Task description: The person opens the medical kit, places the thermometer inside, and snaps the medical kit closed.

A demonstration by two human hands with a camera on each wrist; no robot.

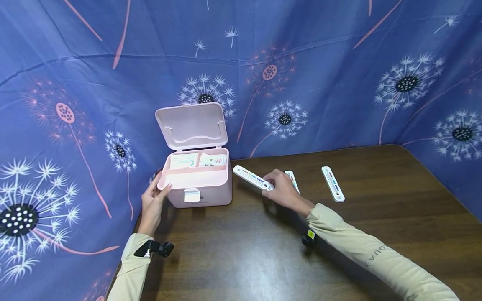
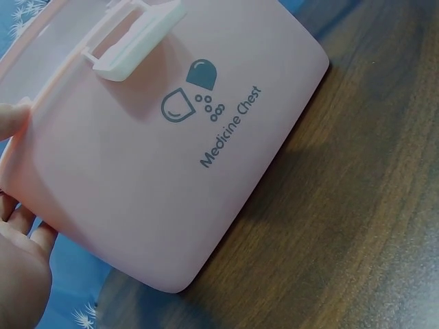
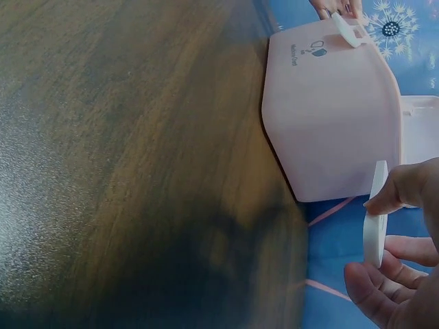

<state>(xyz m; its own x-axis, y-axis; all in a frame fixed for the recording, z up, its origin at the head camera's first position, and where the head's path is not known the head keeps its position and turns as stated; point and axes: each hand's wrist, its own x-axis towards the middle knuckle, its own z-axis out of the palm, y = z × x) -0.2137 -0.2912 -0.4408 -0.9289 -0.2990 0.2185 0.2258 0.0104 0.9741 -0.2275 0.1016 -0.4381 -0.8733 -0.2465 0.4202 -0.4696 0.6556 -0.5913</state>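
Observation:
A pink medicine chest (image 1: 216,195) stands at the table's left with its lid (image 1: 193,121) raised. My left hand (image 1: 152,205) grips its left front edge, thumb over the rim and fingers against the side. That thumb (image 2: 12,120) also shows in the left wrist view, above the printed chest front (image 2: 137,178). Just right of the chest, my right hand (image 1: 283,190) pinches one end of a white strip thermometer (image 1: 249,176); its far end points toward the chest. Edge-on in the right wrist view, the thermometer (image 3: 374,233) sits between thumb and fingers.
In the chest's upper compartments lie a "Surgical" packet (image 1: 183,161) and another white packet (image 1: 213,159). A second thermometer (image 1: 292,180) lies partly behind my right hand, a third (image 1: 333,184) farther right. Patterned blue cloth (image 1: 320,83) hangs behind the brown wooden table (image 1: 233,255).

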